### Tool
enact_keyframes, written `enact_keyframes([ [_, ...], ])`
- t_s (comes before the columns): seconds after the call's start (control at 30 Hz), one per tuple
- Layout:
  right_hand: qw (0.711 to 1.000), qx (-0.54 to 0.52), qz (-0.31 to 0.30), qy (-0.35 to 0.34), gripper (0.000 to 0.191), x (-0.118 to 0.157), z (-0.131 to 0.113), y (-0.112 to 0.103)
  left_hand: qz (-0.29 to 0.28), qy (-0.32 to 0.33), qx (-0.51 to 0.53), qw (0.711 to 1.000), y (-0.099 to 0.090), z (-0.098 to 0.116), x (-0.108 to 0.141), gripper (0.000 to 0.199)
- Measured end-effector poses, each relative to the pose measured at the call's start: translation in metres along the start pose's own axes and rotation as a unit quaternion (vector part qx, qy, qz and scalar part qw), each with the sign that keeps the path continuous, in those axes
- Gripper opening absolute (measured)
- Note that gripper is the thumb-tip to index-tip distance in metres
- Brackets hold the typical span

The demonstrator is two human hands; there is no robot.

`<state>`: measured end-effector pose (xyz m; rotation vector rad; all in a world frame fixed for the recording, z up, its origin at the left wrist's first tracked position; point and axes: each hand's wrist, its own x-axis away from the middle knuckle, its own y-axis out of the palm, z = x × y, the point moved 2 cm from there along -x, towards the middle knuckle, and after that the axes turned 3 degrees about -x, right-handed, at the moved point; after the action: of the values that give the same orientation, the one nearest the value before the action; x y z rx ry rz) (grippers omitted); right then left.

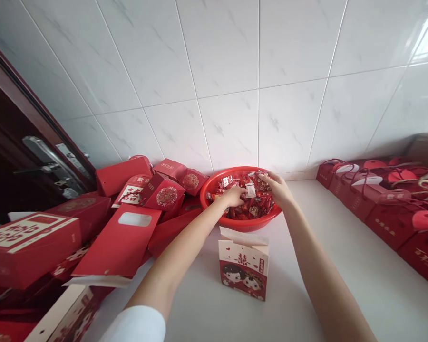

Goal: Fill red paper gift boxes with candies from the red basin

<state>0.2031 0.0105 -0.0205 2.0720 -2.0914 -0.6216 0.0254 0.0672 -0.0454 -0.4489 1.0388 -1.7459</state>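
A red plastic basket point(242, 225) full of wrapped candies point(253, 209) stands against the tiled wall. My left hand point(234, 195) reaches into it from the left, its fingers curled down among the candies. Whatever those fingertips grip is hidden. At the basket's right rim, my right hand point(277, 188) pinches a red-wrapped candy point(261, 177) between thumb and fingers. In front of the basket, between my forearms, a red and cream candy box point(243, 266) stands upright with its top flaps up. Two cartoon faces are printed on its front.
Several red boxes point(117, 242) lie in a loose heap on the left, beside a dark door point(17, 123) with a metal handle. Along the right, red gift boxes point(381, 204) with cord handles stand in rows on the white table point(306, 209).
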Motion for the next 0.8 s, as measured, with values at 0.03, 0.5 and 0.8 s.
enact_keyframes([
  [0.03,1.000,-0.001,-0.001,0.000,0.040,0.000,0.000,0.000,-0.008,-0.007,-0.004,1.000,0.000,-0.002,-0.001,0.015],
  [0.5,1.000,-0.007,0.007,0.018,0.039,0.002,-0.001,0.000,0.036,0.008,0.110,0.993,-0.015,0.016,0.003,0.041],
  [0.8,1.000,0.013,0.010,0.025,0.039,0.000,0.003,0.000,0.098,0.042,0.280,0.954,-0.025,0.025,0.009,0.021],
])
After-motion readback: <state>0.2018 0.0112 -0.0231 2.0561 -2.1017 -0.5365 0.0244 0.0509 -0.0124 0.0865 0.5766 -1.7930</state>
